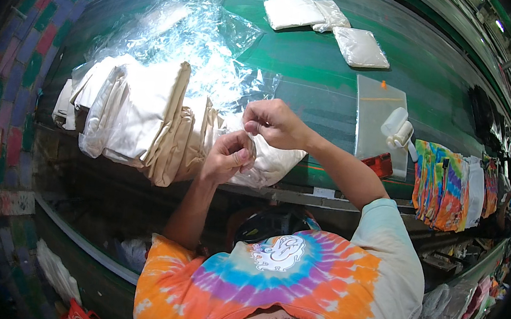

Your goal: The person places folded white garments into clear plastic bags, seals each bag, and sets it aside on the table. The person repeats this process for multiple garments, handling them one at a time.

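Observation:
Over the near edge of a green table, my left hand (231,156) is closed, thumb against fingers, at the edge of a clear plastic bag with white folded cloth (270,164) in it. Just above and to its right, my right hand (276,124) makes a pinch, its fingertips close to the left hand. What lies between the right fingertips is too small to make out. Left of my hands stands a thick stack of folded white and beige cloths (143,112), leaning on one another. Behind them spreads a heap of shiny clear plastic bags (210,50).
Flat white packets (361,48) lie at the far side of the green table (312,85). To the right are a clear sheet (369,130), a white tape dispenser (397,127), a red object (379,165) and tie-dyed cloths (444,184) over the edge.

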### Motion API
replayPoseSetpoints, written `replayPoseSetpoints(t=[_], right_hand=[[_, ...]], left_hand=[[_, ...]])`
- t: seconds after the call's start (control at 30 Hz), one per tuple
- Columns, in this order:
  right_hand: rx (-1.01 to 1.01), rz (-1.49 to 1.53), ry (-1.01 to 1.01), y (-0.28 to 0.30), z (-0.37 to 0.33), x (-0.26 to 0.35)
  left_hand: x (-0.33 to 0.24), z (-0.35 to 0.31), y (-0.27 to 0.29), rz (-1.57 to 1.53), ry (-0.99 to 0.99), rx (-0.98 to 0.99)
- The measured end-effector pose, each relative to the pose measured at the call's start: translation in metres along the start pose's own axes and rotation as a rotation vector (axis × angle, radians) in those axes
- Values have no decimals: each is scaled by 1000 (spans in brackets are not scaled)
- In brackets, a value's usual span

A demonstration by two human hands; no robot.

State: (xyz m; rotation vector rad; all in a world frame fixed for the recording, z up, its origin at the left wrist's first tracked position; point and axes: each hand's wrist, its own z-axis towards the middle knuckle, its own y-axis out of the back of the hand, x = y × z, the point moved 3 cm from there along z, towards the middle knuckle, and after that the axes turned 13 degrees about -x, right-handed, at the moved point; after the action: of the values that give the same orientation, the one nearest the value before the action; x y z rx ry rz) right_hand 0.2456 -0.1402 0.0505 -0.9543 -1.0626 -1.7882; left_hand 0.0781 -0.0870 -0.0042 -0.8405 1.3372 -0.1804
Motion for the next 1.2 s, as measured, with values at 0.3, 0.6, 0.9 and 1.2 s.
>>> replayPoseSetpoints(t=[0.3,0.6,0.9,1.2], right_hand=[[-569,216,-265,44,26,-32],[-490,164,-140,110,34,18],[-333,240,-284,81,2,2],[-137,258,-254,54,-54,-38]], left_hand=[[6,-32,2,63,81,141],[-1,-34,35,45,-229,-117],[-12,-19,39,316,-372,-463],[-30,-10,-9,956,-737,-587]])
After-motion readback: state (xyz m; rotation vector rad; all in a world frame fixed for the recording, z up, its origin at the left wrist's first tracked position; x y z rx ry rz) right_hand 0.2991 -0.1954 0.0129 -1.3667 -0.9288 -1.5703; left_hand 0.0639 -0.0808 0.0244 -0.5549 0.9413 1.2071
